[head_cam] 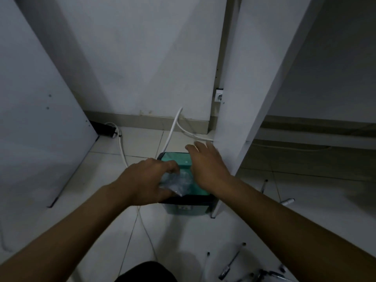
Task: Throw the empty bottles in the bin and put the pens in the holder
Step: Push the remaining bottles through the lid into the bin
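Observation:
A small teal bin [188, 209] with a teal lid [177, 158] stands on the tiled floor under a white desk. My left hand [147, 181] grips a crumpled clear plastic bottle [179, 183] right over the bin's top. My right hand [207, 168] hovers flat above the bin's right side, fingers spread, holding nothing. Several pens lie on the floor: one dark pen [264, 186] and one light pen [287, 201] to the right of the bin, and a cluster [234, 261] at the bottom right.
A white desk leg panel [240, 119] stands just right of the bin, another white panel [40, 129] at the left. White cables [173, 129] run down the wall and across the floor. A black power strip [105, 129] lies near the baseboard.

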